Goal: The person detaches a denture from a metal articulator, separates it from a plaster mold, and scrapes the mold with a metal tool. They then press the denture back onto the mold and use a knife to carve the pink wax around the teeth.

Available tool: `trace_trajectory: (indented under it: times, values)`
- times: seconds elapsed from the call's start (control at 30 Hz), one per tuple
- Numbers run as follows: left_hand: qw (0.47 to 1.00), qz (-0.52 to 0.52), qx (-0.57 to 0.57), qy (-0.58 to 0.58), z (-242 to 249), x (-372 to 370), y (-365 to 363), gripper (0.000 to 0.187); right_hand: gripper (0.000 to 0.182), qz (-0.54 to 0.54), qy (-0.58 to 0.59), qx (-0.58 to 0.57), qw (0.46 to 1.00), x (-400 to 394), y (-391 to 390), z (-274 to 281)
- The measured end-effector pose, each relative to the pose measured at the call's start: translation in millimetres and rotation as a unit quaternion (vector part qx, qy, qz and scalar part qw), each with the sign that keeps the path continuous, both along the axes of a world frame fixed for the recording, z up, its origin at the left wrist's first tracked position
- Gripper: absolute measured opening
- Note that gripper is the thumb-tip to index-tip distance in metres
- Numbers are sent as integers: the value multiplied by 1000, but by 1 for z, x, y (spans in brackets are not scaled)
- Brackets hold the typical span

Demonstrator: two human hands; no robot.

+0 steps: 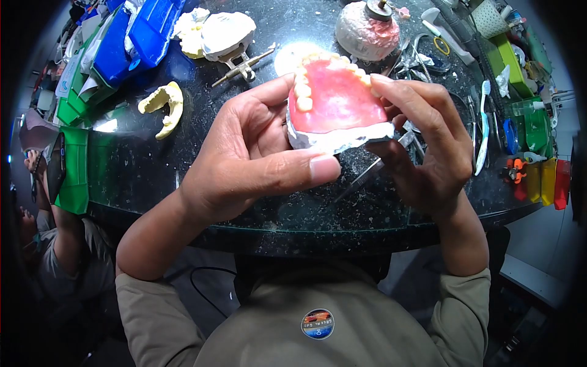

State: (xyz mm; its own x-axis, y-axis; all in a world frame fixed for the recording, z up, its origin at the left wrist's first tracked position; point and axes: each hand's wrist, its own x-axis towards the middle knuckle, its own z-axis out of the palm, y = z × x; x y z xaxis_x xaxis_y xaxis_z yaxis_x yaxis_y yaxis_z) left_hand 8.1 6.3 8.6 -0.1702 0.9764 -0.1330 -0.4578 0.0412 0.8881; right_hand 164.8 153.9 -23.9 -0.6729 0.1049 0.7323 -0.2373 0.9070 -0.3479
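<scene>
A pink denture (343, 101) with cream teeth around its arch sits on a white plaster model (336, 140), raised above the bench. My left hand (244, 153) grips the model from the left, its thumb along the front edge and its fingers at the side and behind. On the right, my right hand (431, 134) closes on the same piece, fingertips against the teeth and the thumb low by the plaster corner. The undersides of both pieces are hidden. A slim metal tool (359, 179) lies below the model.
A yellowish horseshoe-shaped cast (172, 110) lies left, below a plaster model on a metal articulator (244, 65). Behind are blue bins (137, 43) and a pink-stained plaster block (365, 33). A toothbrush (482, 122) lies right. Another person's arm (64, 235) shows far left.
</scene>
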Motion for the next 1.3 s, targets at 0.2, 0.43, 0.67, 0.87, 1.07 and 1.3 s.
trace_trajectory:
  times: [0.2,0.43,0.67,0.87,1.07,1.3]
  values:
    - [1000,8,-3,-3,1,1,0,81,43,-2,-3,-7,1000,-1,-1,-1]
    - [1000,-7,10,-16,1,-2,-1,81,41,4,-7,-7,1000,0,-1,2]
    - [1000,-24,20,-2,-6,-6,-3,84,41,12,-4,10,1000,0,-1,4]
    - [999,-26,25,-8,-6,-6,-3,85,41,11,-2,8,1000,1,-1,3]
    - [999,-36,19,-4,-6,-8,-3,84,41,13,0,11,1000,1,0,3]
    - [999,-36,28,1,-7,-9,-3,82,42,13,1,9,1000,0,0,2]
